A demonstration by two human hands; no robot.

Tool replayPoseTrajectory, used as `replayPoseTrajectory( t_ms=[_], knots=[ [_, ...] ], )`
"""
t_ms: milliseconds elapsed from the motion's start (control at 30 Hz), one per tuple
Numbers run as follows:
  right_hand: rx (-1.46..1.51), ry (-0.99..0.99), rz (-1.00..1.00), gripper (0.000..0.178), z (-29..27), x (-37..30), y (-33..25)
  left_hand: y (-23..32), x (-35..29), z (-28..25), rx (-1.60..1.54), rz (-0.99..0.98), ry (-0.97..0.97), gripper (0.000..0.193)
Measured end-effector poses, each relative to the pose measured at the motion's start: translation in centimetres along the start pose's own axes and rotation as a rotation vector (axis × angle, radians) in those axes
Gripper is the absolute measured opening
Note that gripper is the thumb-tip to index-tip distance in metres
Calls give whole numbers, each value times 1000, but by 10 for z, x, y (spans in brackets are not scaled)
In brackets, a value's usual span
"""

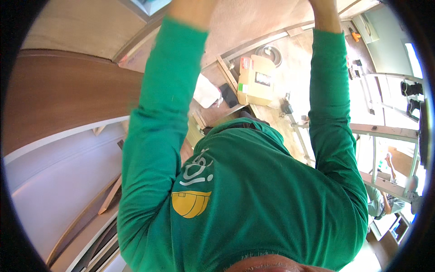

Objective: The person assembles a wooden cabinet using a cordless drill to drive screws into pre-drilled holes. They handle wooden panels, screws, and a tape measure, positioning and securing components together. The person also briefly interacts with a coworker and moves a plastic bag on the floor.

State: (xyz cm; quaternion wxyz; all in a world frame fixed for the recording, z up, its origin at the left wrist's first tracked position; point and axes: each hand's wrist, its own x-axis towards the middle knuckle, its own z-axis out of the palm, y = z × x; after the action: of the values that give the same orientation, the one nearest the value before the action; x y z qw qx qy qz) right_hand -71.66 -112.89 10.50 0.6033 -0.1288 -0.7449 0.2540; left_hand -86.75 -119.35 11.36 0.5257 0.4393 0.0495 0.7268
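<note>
Both my arms, in green sleeves, reach up past the top edge of the head view. Only the bare left wrist [192, 11] and right wrist [326, 16] show; the hands themselves are cut off, so what they hold or touch is hidden. Between the forearms spreads a light brown wooden panel [258, 20], the surface nearest to both wrists. A darker brown board [68, 97] with a pale edge lies left of my left sleeve [158, 99]. My right sleeve [330, 86] passes in front of the bright floor.
Below me lie a cardboard box [262, 79], a coiled grey hose or strip [269, 55] and a white bag-like item [207, 92]. Metal ladder-like rails [385, 131] stand at the right, with another person [385, 204] beyond. An orange-handled tool [355, 35] is at upper right.
</note>
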Motion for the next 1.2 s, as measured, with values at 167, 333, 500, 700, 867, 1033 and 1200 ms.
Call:
replayPoseTrajectory(
  t_ms=[167, 333, 500, 700, 867, 1033, 1200],
  knots=[
    [-87, -299, 9, 7, 22, -64, 4, 54, -181, -44, 576, -212, 204, 19],
    [13, -552, -56, 17, 135, -101, -34, 116, -304, -87, 487, 49, 650, 18],
    [33, -675, -127, 16, 242, -146, -51, 138, -369, -139, 153, 302, 806, 14],
    [71, -628, 57, 17, 289, -166, -24, 128, -368, -150, 305, 174, 987, 13],
    [103, -698, 111, 17, 297, -165, -31, 122, -356, -173, 426, 114, 929, 14],
    [54, -816, 123, 18, 284, -163, -32, 107, -333, -173, 447, 61, 929, 16],
    [92, -899, 31, 17, 282, -164, -24, 102, -331, -191, 771, -1, 1005, 20]
  ],
)
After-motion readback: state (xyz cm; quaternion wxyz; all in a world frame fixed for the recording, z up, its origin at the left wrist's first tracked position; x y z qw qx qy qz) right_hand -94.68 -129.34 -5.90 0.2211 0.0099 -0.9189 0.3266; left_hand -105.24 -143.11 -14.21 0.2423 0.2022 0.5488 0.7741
